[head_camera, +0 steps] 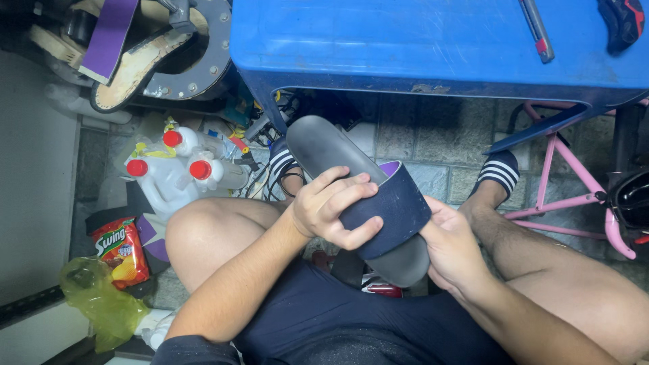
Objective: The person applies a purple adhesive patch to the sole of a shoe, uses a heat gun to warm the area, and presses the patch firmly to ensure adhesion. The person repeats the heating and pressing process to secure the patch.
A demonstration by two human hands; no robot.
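Note:
I hold a dark slide sandal [338, 159] above my lap, its grey sole turned up and its navy strap [395, 203] toward me. My left hand [331, 206] grips the strap from the left, fingers curled over its edge. My right hand [453, 247] cups the heel end from below on the right. A bit of purple lining shows under the strap. I am seated with bare knees apart, and I wear striped slides on both feet.
A blue plastic table [433, 40] stands ahead, bearing a small tool [537, 30] and a black-and-red object [622, 20]. White jugs with red caps [179, 169], a snack bag [122, 250] and a yellow plastic bag [101, 301] lie left. A pink metal frame [568, 196] stands right.

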